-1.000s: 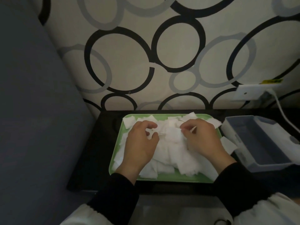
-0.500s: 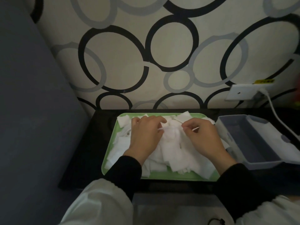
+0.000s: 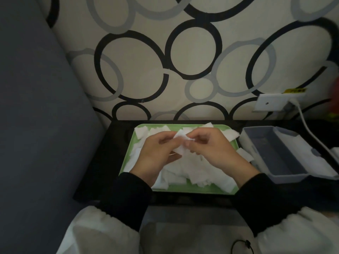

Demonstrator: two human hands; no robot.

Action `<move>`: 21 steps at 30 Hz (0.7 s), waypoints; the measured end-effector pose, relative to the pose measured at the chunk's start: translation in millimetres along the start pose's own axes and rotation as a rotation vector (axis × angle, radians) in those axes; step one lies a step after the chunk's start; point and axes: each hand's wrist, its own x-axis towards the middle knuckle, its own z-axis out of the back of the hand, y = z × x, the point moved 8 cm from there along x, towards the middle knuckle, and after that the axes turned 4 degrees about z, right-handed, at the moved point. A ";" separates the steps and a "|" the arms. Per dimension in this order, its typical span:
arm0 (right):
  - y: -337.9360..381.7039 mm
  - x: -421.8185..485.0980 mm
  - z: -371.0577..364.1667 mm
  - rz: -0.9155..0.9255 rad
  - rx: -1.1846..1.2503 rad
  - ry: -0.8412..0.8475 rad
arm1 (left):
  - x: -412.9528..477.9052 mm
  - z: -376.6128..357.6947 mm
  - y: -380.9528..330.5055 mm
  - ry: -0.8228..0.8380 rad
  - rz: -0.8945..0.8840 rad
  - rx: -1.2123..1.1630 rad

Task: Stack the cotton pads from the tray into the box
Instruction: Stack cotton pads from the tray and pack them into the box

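Green plastic tray [image 3: 192,189] on the dark surface [image 3: 95,171], head view, centre frame. A loose pile of white cotton pads [image 3: 194,171] covers most of the tray, overlapping at odd angles, not stacked. One stray pad [image 3: 244,155] hangs over the tray's right rim, just beside the box.

Both hands are above the pile, over the tray's far half. Left hand [image 3: 157,153]: fingers curled, grip narrow, pinching the held pad [image 3: 180,143] on its left side. Right hand [image 3: 214,151]: thumb and fingertips pinch the same pad from the right, grip narrow too. The held pad is lifted off the pile and tilted between the two hands. One pad or several pressed together, cannot tell.

Grey box [image 3: 286,177] stands right of the tray on the same surface, open at the top, slightly angled, near the tray. Both hands are well apart from it. A pale flap [image 3: 315,162] lies along the box's right side.

Black sleeves [image 3: 128,195] cover both forearms, with white fabric below them.

Behind is wallpaper [image 3: 183,52] with black and grey rings. A white socket plate [image 3: 271,103] has a white cable [image 3: 306,129] running down to the right of the box. A grey-blue padded panel [image 3: 36,107] fills the left side. Small black loop [image 3: 242,246] at the bottom edge, too small to identify.
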 end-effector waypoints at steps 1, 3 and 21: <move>0.7 -2.6 -0.2 -0.006 0.013 0.010 | -3.7 2.1 -1.3 -0.020 -0.019 0.012; -4.3 -7.1 10.3 -0.035 -0.008 -0.038 | -5.5 14.3 2.4 -0.111 -0.024 0.036; -37.9 -7.8 10.4 -0.060 -0.616 -0.038 | 10.5 33.5 39.2 -0.188 0.157 -0.121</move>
